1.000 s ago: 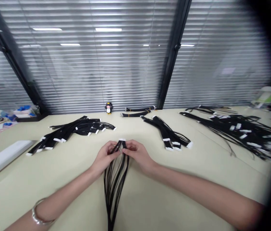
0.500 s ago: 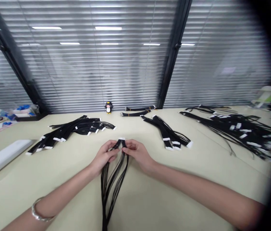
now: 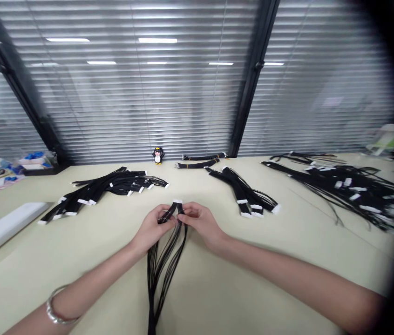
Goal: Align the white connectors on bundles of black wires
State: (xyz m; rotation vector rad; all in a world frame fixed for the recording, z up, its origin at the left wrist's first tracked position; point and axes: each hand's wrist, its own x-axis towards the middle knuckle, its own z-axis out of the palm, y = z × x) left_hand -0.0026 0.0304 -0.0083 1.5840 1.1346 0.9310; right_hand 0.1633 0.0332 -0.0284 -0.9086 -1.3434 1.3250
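A black cable bundle (image 3: 169, 256) with a white connector (image 3: 177, 201) at its top end hangs down toward the near edge of the view, its wires spread into several strands. My left hand (image 3: 155, 225) is closed on the strands just below the connector, on their left side. On the right side, my right hand (image 3: 197, 220) pinches the strands close under the same connector. The fingertips of both hands are near each other, partly hiding the wires.
Black cables (image 3: 102, 188) lie at the left, more cables (image 3: 242, 190) right of centre and a large pile (image 3: 350, 186) at far right. A penguin figure (image 3: 158, 156) stands by the blinds. A white device (image 3: 10, 228) lies at the left.
My left thumb has moved right and slightly up across the strands, nearer to my right fingertips. My right hand has hardly moved.
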